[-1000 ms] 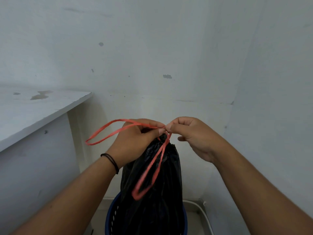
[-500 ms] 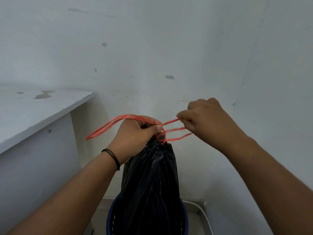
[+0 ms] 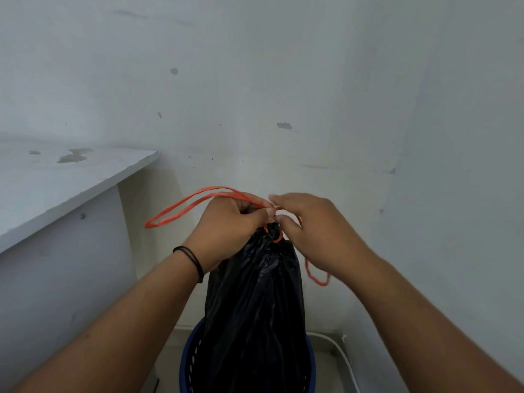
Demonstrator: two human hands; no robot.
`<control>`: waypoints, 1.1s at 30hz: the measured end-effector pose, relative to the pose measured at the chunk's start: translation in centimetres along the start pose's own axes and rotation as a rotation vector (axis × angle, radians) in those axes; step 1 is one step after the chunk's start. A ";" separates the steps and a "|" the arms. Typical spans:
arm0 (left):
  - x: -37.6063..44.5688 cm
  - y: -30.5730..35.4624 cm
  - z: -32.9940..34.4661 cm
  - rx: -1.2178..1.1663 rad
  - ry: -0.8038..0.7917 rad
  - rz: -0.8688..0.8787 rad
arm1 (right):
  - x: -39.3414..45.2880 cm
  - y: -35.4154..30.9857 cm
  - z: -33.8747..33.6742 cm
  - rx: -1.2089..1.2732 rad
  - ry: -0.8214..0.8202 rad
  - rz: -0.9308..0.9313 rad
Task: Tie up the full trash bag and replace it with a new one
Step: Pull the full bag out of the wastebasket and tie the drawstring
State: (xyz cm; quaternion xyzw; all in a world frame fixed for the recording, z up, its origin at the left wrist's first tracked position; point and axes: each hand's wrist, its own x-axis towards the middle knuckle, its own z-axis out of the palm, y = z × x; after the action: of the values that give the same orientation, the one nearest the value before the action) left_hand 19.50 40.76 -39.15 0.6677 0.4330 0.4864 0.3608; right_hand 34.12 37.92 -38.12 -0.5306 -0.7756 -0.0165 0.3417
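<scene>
Step in hand: tying neck of black trash bag (image 3: 255, 293), which stands upright in blue bin (image 3: 187, 361) on floor, in wall corner beside white worktop (image 3: 71, 182). My left hand (image 3: 226, 225) pinches one loop of red drawstring (image 3: 181, 207) at gathered neck; loop trails toward worktop edge. My right hand (image 3: 312, 231) pinches other strand just beside it; its loop hangs below wrist. Strand circles neck; knot not cinched, I judge. Next move calls for crossing loops, pulling apart firmly, then lifting bag out.
</scene>
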 end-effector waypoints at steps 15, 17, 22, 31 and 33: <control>-0.6 -0.5 0.0 -0.053 -0.103 -0.050 | -1.0 1.7 1.9 0.476 0.149 0.266; -0.4 -0.5 0.2 -0.020 -0.082 -0.037 | -1.2 1.5 2.3 0.534 0.176 0.301; -0.2 -0.5 0.2 0.036 0.000 0.006 | -1.7 1.0 2.2 0.726 0.026 0.370; -0.3 0.2 0.4 0.351 0.028 0.148 | -1.8 1.0 1.9 0.835 -0.027 0.436; -0.1 0.5 0.2 0.393 0.000 0.120 | -1.7 0.9 1.5 0.890 -0.063 0.461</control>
State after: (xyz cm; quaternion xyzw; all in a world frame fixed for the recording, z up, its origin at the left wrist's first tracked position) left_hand 19.79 40.45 -38.84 0.7498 0.4789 0.4132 0.1941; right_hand 34.44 37.57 -40.52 -0.4914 -0.5800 0.4079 0.5058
